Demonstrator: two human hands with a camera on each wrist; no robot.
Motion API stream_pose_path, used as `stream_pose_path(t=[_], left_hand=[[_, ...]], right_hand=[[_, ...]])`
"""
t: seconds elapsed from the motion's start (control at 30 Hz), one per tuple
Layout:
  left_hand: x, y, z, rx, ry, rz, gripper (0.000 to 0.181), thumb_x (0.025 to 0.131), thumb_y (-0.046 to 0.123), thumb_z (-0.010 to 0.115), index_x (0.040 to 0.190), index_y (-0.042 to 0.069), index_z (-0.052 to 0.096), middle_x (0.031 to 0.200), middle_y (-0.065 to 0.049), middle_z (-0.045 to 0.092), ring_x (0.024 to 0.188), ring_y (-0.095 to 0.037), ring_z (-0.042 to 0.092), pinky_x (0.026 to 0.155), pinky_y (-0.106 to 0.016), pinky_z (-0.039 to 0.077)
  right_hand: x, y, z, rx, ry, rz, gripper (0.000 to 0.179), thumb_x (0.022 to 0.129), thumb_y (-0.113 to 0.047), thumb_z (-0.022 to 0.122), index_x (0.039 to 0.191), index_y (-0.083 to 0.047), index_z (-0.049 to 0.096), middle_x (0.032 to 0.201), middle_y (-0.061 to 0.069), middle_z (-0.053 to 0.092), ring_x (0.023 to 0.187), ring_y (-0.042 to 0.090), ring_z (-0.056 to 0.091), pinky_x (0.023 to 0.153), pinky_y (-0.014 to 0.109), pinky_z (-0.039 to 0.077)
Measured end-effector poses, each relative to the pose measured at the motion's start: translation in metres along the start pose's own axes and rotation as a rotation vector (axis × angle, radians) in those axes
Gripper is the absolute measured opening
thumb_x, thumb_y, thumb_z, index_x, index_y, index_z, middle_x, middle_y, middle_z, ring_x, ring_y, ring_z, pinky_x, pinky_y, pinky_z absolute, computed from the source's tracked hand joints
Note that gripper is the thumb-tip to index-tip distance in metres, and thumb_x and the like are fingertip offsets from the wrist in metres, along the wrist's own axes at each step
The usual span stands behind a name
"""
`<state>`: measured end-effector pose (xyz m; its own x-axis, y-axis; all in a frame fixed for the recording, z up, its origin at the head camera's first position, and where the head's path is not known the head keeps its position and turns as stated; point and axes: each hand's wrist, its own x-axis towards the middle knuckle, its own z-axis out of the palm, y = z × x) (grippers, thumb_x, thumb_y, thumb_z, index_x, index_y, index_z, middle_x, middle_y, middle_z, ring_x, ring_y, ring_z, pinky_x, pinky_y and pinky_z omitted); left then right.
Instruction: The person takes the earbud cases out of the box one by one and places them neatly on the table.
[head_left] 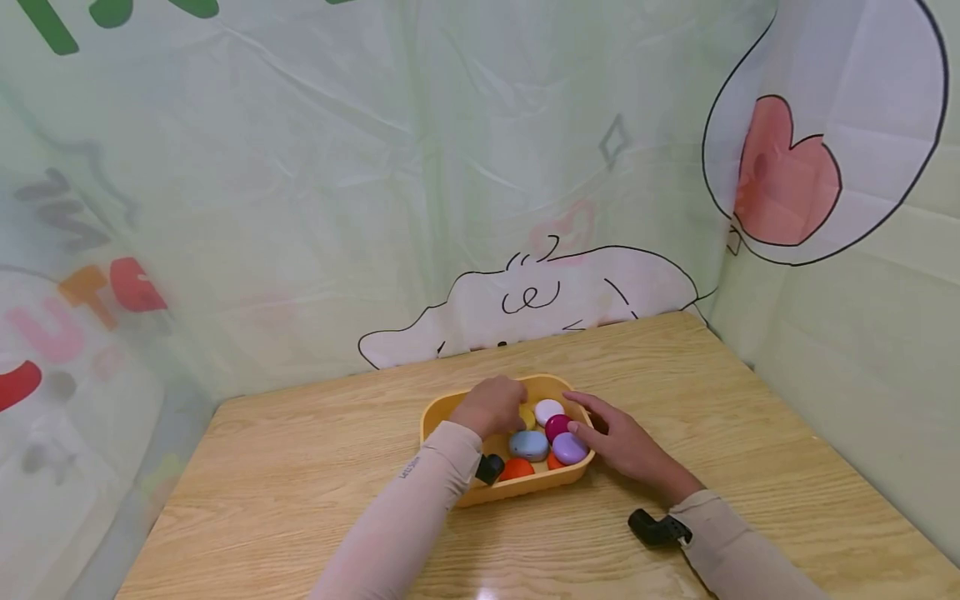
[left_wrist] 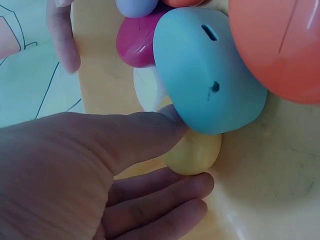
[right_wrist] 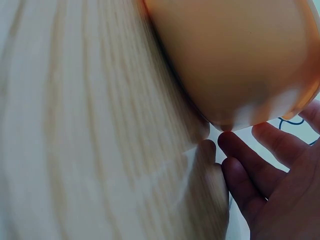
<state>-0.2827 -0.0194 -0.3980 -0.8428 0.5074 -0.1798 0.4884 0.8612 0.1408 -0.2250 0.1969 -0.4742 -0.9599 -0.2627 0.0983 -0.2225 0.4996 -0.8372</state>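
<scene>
A yellow-orange plastic basket (head_left: 517, 492) holds several plastic eggs in different colours. Inside it, my left hand (head_left: 491, 406) pinches a yellow egg (left_wrist: 195, 152) between thumb and fingers, and the thumb tip lies against the larger light blue egg (left_wrist: 207, 75). My right hand (head_left: 622, 442) holds the basket's right side, its thumb over the rim near the magenta egg (head_left: 557, 427) and the purple egg (head_left: 570, 448). Seen from the right wrist, the fingertips touch the basket's outer wall (right_wrist: 240, 55). A white egg (head_left: 549, 410) lies behind the magenta one.
Red-orange eggs (head_left: 517, 469) lie along the basket's near side. The basket stands on a wood-grain table (head_left: 300, 467). A printed curtain (head_left: 300, 208) hangs behind the table and along its sides. Each wrist wears a black camera mount (head_left: 656, 529).
</scene>
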Motion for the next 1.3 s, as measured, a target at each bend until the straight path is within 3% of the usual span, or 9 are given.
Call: stream_pose_path(t=[0.33,0.7,0.8,0.93,1.17,1.3], left_hand=[[0.002,0.003,0.001,0.275,0.016,0.071,0.016,0.089,0.026,0.078,0.098,0.013,0.074,0.078,0.002,0.059,0.071,-0.015,0.054,0.064,-0.024,0.048],[0.002,0.002,0.0,0.377,0.059,0.1,0.019,0.09,0.032,0.076,0.1,0.016,0.075,0.092,-0.001,0.061,0.071,-0.014,0.054,0.065,-0.026,0.053],[0.001,-0.003,-0.003,0.337,0.055,0.112,0.015,0.089,0.032,0.076,0.095,0.018,0.072,0.085,0.002,0.058,0.07,-0.013,0.052,0.06,-0.025,0.047],[-0.001,-0.012,-0.011,0.207,0.061,0.108,0.015,0.087,0.031,0.077,0.087,0.021,0.067,0.076,0.006,0.055,0.07,-0.013,0.051,0.057,-0.026,0.04],[-0.009,-0.021,-0.024,-0.045,0.056,0.087,0.019,0.088,0.027,0.078,0.094,0.018,0.062,0.082,0.007,0.059,0.074,-0.013,0.054,0.062,-0.026,0.044],[-0.013,-0.025,-0.025,-0.165,0.041,0.097,0.017,0.089,0.02,0.076,0.095,0.014,0.061,0.083,0.004,0.06,0.073,-0.013,0.054,0.063,-0.024,0.046]], right_hand=[[0.0,0.0,0.001,0.004,-0.002,-0.004,0.057,0.101,-0.038,0.06,0.152,-0.021,0.043,0.158,0.016,0.035,0.145,0.044,0.028,0.109,0.061,0.031],[0.002,0.0,0.003,0.02,-0.01,0.004,0.057,0.101,-0.037,0.06,0.152,-0.02,0.042,0.159,0.017,0.033,0.145,0.044,0.027,0.109,0.06,0.031],[0.002,-0.001,0.004,0.022,-0.01,0.004,0.057,0.101,-0.037,0.06,0.152,-0.019,0.042,0.158,0.018,0.033,0.144,0.044,0.029,0.109,0.06,0.031],[0.002,-0.001,0.004,0.022,-0.01,0.004,0.058,0.101,-0.038,0.059,0.152,-0.019,0.042,0.158,0.018,0.034,0.144,0.044,0.029,0.109,0.06,0.031],[0.003,-0.001,0.003,0.033,-0.011,0.011,0.056,0.102,-0.033,0.058,0.153,-0.019,0.04,0.159,0.018,0.031,0.145,0.045,0.027,0.11,0.06,0.029],[0.003,0.001,0.003,0.026,-0.002,0.008,0.056,0.102,-0.032,0.058,0.153,-0.02,0.04,0.159,0.017,0.033,0.145,0.044,0.027,0.109,0.061,0.03]])
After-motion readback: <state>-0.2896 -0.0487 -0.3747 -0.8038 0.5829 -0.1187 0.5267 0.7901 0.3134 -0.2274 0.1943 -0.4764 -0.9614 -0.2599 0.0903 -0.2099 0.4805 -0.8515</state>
